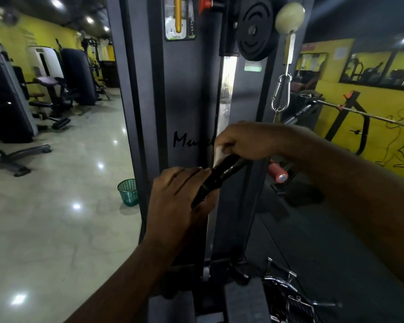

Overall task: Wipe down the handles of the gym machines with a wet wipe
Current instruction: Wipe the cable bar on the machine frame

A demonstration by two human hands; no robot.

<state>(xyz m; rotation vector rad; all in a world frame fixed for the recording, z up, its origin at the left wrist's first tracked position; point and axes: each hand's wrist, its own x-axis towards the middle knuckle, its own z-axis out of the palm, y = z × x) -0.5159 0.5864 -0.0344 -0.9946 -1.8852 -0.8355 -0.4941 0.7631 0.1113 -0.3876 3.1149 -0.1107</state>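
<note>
A black cable handle (222, 174) hangs tilted in front of the dark grey cable machine column (184, 94). My left hand (180, 194) grips its lower end, fingers curled round the bar. My right hand (245, 142) is wrapped round the upper end and presses a white wet wipe (219, 155) against the grip. Only a small corner of the wipe shows under my fingers. A steel carabiner (281, 93) dangles above the handle from a strap under a cream ball stopper (289, 17).
A green mesh bin (128, 192) stands on the glossy floor left of the column. Padded machines (49, 89) line the far left. A barbell rack (350, 113) and a red-ended roller (276, 172) sit to the right. Chrome attachments (287, 292) lie low right.
</note>
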